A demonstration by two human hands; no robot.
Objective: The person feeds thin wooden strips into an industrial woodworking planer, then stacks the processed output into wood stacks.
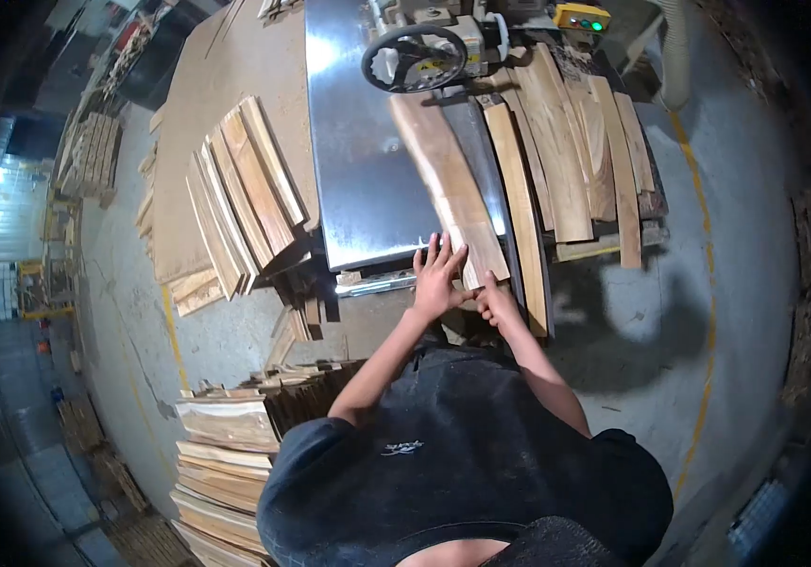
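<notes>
A long wooden board (448, 184) with one wavy edge lies on the shiny metal machine table (358, 180), its far end by the machine's black handwheel (415, 59). My left hand (437, 282) rests on the board's near left corner, fingers spread flat. At the near end, my right hand (497, 304) grips the board's edge, thumb on top and fingers curled below. Just right of the board runs a dark fence (490, 170), with a narrow wooden strip (519, 208) beyond it.
Several cut boards (561, 142) lie right of the fence. More boards (245, 189) sit on the brown side table (207, 85) to the left. A tall stack of boards (226, 463) stands at my left. A hose (674, 57) hangs behind a yellow control box (581, 17).
</notes>
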